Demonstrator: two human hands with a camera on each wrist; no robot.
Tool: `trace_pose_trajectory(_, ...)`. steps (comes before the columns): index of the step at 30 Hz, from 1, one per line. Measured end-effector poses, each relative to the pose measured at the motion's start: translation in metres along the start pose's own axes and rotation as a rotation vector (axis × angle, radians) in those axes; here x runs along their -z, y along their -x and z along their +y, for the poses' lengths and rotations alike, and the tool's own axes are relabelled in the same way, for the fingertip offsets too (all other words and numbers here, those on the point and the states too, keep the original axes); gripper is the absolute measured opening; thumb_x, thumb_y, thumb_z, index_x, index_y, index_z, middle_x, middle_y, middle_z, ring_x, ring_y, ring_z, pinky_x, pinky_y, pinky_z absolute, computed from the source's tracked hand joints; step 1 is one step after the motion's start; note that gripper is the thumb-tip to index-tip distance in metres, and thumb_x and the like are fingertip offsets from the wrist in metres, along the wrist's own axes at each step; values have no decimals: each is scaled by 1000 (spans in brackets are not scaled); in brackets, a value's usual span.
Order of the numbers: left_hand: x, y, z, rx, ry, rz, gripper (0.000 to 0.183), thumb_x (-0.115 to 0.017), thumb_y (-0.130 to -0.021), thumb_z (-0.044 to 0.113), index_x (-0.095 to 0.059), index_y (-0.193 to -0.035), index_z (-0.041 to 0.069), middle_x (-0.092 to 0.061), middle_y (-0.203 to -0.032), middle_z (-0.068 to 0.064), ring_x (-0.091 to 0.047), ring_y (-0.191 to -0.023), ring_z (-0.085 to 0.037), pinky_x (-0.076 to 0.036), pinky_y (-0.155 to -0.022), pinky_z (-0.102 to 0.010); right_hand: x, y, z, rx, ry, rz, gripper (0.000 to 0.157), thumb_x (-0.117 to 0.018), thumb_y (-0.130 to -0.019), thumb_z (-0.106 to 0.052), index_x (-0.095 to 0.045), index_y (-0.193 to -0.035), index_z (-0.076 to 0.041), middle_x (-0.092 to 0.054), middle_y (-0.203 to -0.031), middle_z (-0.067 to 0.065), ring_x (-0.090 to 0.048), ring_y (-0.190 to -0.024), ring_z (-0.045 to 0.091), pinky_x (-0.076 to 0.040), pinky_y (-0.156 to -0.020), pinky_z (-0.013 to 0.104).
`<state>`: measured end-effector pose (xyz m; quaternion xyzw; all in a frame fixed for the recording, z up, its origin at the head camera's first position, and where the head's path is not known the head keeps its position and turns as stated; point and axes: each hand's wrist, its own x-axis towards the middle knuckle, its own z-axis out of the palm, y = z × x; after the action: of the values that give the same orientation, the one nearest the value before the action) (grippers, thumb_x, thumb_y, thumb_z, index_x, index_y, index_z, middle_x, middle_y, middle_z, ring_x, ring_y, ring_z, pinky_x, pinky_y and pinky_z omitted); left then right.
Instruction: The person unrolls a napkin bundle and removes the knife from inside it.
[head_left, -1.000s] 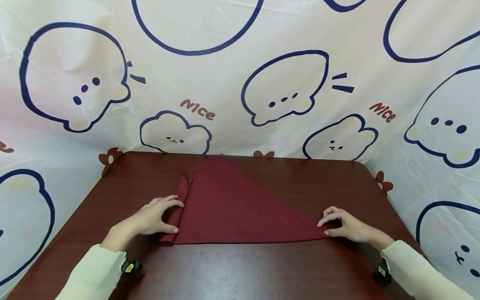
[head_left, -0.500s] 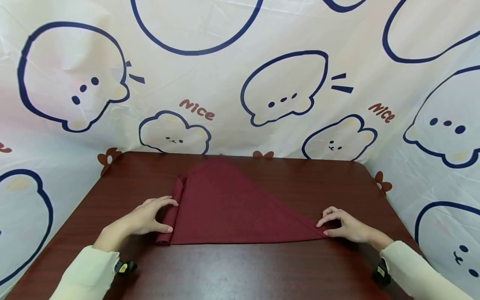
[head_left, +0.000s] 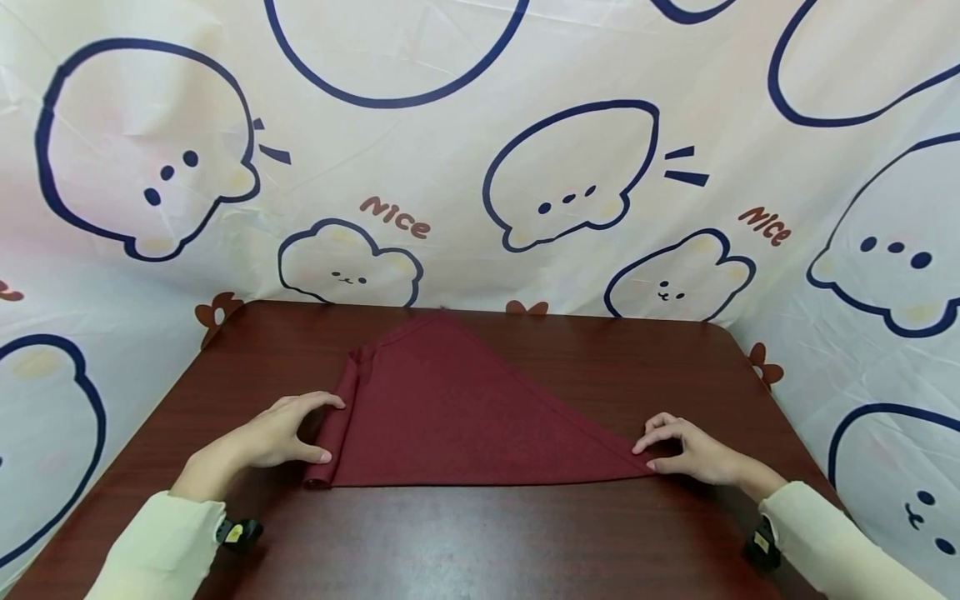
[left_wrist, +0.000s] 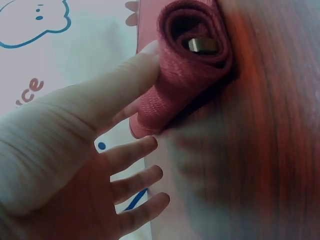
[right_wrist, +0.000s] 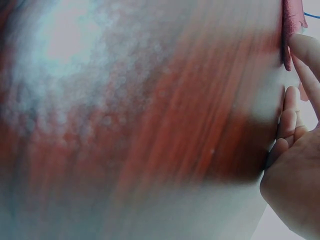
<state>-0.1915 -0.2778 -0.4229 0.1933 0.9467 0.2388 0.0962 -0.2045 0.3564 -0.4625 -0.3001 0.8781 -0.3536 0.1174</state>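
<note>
A dark red triangular cloth point(head_left: 465, 417) lies on the table, its left side wound into a narrow roll point(head_left: 333, 433). My left hand point(head_left: 273, 433) touches this roll's left side with thumb and index finger spread apart; in the left wrist view, its other fingers stretch out loosely off the cloth. That view shows the roll end-on in spiral layers, with a small brass-coloured piece point(left_wrist: 202, 45) inside; what it belongs to is hidden. My right hand point(head_left: 693, 450) pinches the cloth's right corner between thumb and index finger. The right wrist view catches only an edge of the cloth point(right_wrist: 288, 45).
The dark brown wooden table point(head_left: 480, 542) reflects light near its front. Behind it and at both sides hangs a pale curtain point(head_left: 450, 167) printed with blue cartoon outlines. A dark band point(head_left: 240, 533) sits on the left wrist, another band point(head_left: 762, 542) on the right.
My left hand and the roll have shifted to the left, and more of the cloth now lies flat. My right hand has stayed at the right corner.
</note>
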Motion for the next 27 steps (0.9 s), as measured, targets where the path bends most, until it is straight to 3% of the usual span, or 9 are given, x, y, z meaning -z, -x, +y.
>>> trace_pose_trajectory(6,1,4,-9,1,8,-1,70,-89,-76,30,-58,-134,7,-57,-139,-25,-49,-130,-49,-42,-103,-68,1,0,-2,15,-8,3,17,-75,-91,-15,-77,-108,-17,-54,-113,3,-43,-106,-4,-38,-88,22)
trace_pose_trajectory(19,-1,7,-7,11,58,-4,70,-87,-78,29,-55,-136,7,-54,-141,-26,-48,-130,-48,-42,-103,-68,-1,0,2,-9,9,6,18,-75,-90,-18,-77,-108,-20,-52,-112,-2,-44,-105,-5,-39,-89,21)
trace_pose_trajectory(27,0,10,-6,-32,48,9,68,-86,-79,29,-56,-135,5,-56,-138,-25,-50,-129,-48,-43,-101,-66,0,0,-2,9,-4,9,18,-76,-90,-17,-77,-107,-18,-55,-112,2,-45,-105,-4,-38,-89,21)
